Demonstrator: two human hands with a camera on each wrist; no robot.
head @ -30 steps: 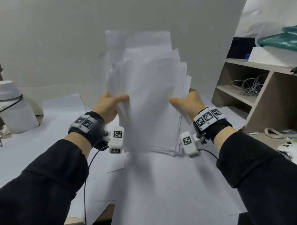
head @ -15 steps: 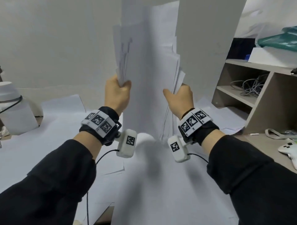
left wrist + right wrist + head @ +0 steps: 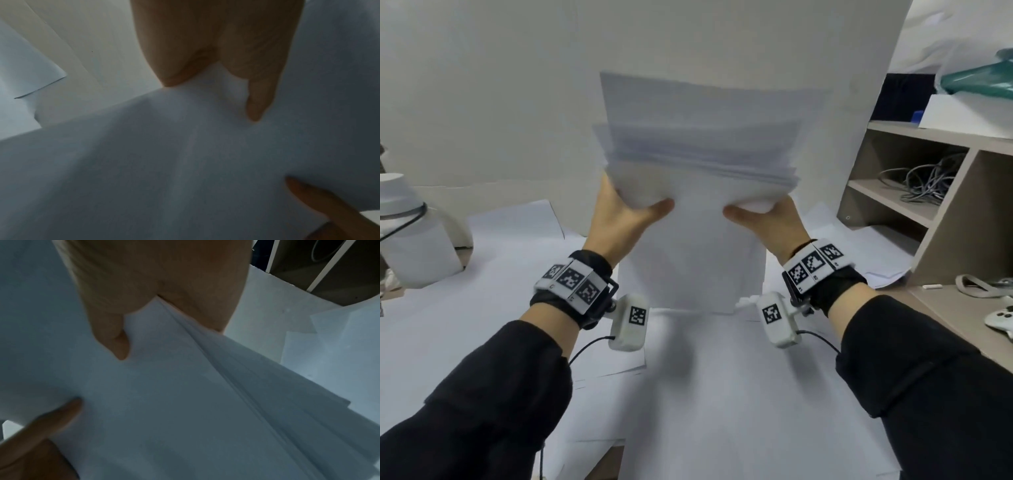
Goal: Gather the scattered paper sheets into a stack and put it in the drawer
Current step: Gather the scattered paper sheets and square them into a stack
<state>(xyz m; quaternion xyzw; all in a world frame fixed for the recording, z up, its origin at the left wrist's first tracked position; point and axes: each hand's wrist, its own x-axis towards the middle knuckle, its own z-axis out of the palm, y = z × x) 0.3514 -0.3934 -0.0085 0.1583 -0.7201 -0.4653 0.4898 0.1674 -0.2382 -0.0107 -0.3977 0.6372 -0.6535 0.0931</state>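
Note:
A thick stack of white paper sheets [image 3: 698, 219] stands on its lower edge on the paper-covered table, its top edges uneven and blurred. My left hand [image 3: 626, 219] grips the stack's left side, thumb on the front sheet and fingers hidden behind. My right hand [image 3: 767, 219] grips the right side the same way. In the left wrist view the thumb of the left hand [image 3: 257, 97] presses on the paper stack [image 3: 185, 162]. In the right wrist view the right hand [image 3: 115, 331] pinches the fanned paper stack [image 3: 205, 402]. No drawer is in view.
More loose white sheets [image 3: 482, 325] cover the table. A white container [image 3: 410, 233] stands at the left. A brown shelf unit [image 3: 935, 192] with cables is at the right, a white game controller [image 3: 1000, 322] on the desk beside it.
The stack was lifted high and turned narrow half a second ago; now it has come back down onto the table, broad face toward me, with both hands lower on its sides.

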